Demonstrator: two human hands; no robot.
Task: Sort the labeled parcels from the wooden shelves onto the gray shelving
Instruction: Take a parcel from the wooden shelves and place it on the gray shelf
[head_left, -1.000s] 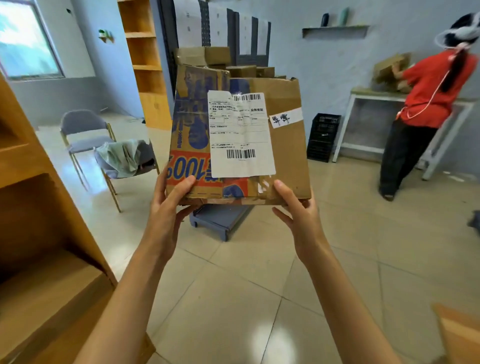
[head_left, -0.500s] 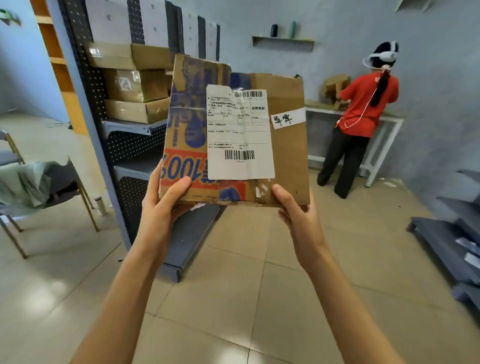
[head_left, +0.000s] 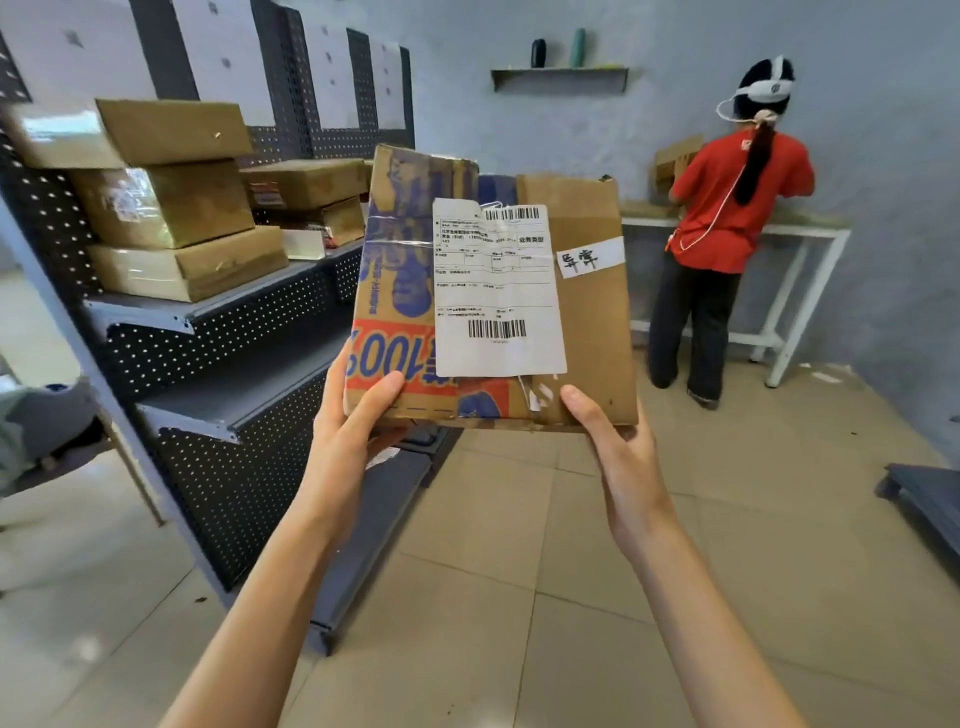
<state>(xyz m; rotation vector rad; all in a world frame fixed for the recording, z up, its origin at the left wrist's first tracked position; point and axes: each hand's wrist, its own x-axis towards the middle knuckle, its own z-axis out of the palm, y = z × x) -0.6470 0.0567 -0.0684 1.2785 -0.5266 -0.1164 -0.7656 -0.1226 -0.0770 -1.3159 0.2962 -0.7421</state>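
Head view: one flat cardboard parcel (head_left: 488, 296) is held upright in mid-air at centre frame, label side toward the camera. A white shipping label (head_left: 498, 291) with two barcodes sits on its face, and a small white handwritten tag (head_left: 589, 257) lies just right of it. The left hand (head_left: 348, 421) clasps the lower left corner, thumb on the printed face; the right hand (head_left: 618, 447) clasps the lower right edge, thumb up against the front. Both hands are closed on the parcel.

To the left stands the gray shelving (head_left: 208, 332), its upper shelf carrying stacked boxes (head_left: 171, 202), the shelf below it bare. At far right another person (head_left: 727, 234) in red works at a white table (head_left: 810, 244).

Judgement: the step in hand is reading the label while carrying. The next move calls for choosing the matching shelf position, then turning left and laying the parcel down clear of the stacks.
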